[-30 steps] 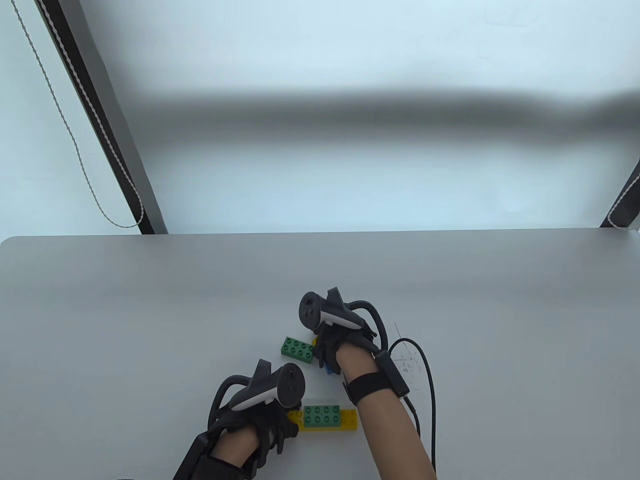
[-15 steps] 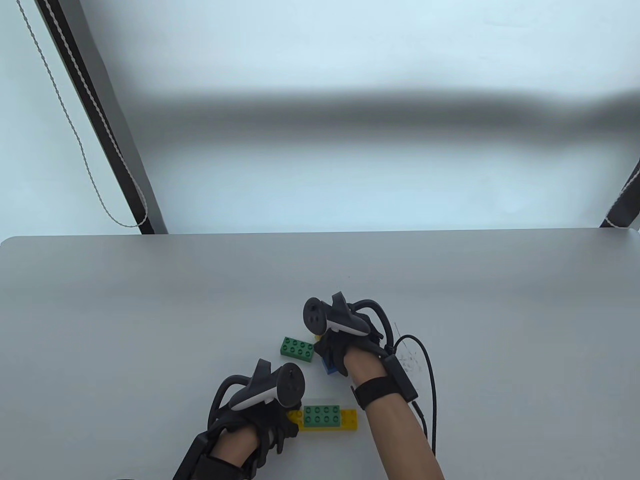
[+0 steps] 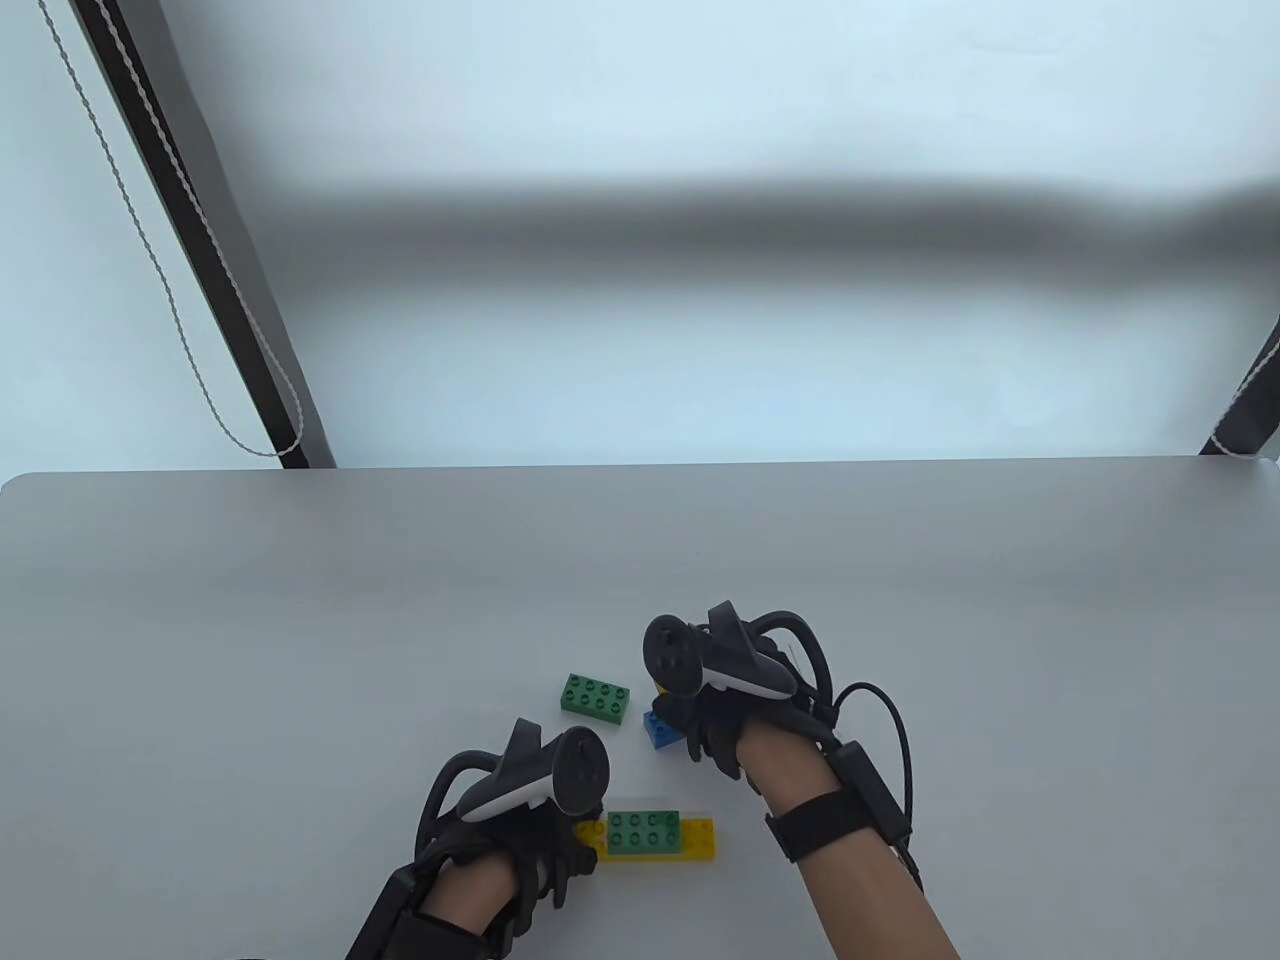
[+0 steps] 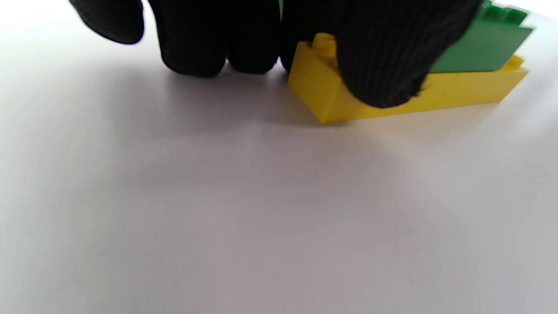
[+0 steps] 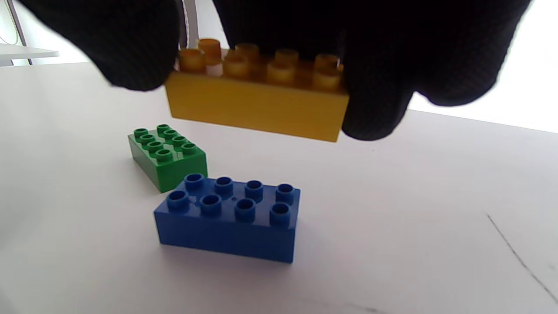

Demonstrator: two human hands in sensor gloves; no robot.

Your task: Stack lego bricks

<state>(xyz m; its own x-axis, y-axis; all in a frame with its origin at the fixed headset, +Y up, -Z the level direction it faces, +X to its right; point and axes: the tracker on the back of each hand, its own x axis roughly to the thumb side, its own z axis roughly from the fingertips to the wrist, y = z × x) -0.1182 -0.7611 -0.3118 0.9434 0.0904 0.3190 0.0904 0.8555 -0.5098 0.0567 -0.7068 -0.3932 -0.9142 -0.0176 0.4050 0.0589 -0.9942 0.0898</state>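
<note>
A long yellow brick (image 3: 690, 845) lies near the front edge with a green brick (image 3: 643, 832) stacked on it; both show in the left wrist view (image 4: 457, 91) (image 4: 479, 48). My left hand (image 3: 560, 850) holds the yellow brick's left end with thumb and fingers (image 4: 379, 65). My right hand (image 3: 705, 735) grips a second yellow brick (image 5: 257, 100) and holds it in the air above the table. Below it lie a blue brick (image 3: 660, 730) (image 5: 229, 218) and a loose green brick (image 3: 595, 697) (image 5: 168, 155).
The grey table's (image 3: 300, 620) far edge runs across the middle of the table view. The right hand's cable (image 3: 900, 740) trails to its right. Faint pen marks (image 5: 518, 257) lie on the table right of the blue brick.
My right hand has moved right and toward me, lifting the yellow brick; the blue brick is now uncovered. The left hand and the stack have not moved.
</note>
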